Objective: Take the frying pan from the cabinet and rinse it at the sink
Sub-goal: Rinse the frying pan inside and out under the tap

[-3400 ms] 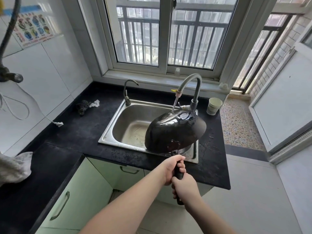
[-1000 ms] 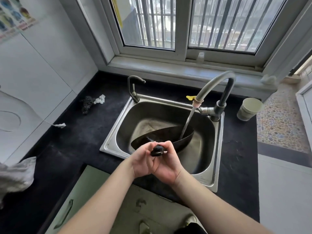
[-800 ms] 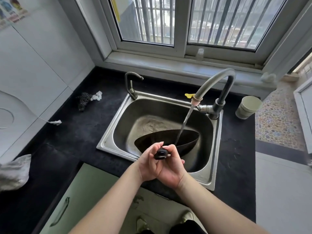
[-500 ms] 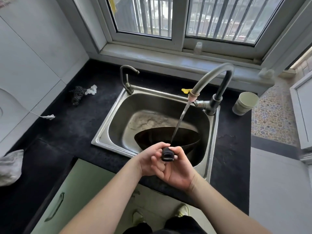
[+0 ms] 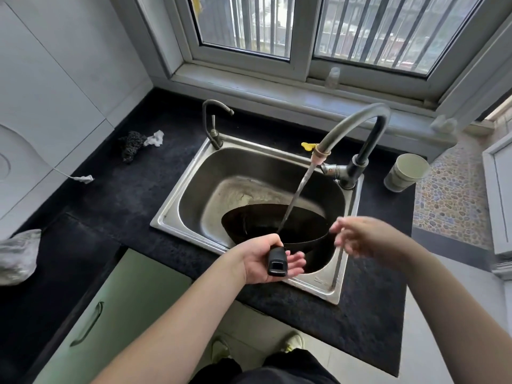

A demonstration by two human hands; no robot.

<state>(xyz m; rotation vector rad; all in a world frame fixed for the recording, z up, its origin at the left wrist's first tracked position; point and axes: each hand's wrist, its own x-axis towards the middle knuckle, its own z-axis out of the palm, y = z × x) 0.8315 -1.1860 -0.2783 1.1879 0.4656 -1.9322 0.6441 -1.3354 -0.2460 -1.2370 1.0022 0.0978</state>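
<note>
The frying pan point(image 5: 274, 225) is held low inside the steel sink point(image 5: 194, 189), its dark bowl facing up and a thin stream of water point(image 5: 297, 195) from the tall curved faucet point(image 5: 357, 131) falling into it. Its black handle point(image 5: 276, 263) is grasped by the left hand point(image 5: 266, 259), palm upward, with the fingers curled loosely beneath it and the thumb over the top. The right hand point(image 5: 365, 239) is blurred and is seen apart from the handle, above the sink's right edge, its grip released with the fingers spread and nothing held. A smaller tap point(image 5: 214, 120) is mounted at the sink's far left corner. On the black table point(image 5: 116, 200), a pale cup point(image 5: 406, 173) is set right of the faucet and a dark scrubber point(image 5: 131, 141) with a white scrap lies to the left.
</note>
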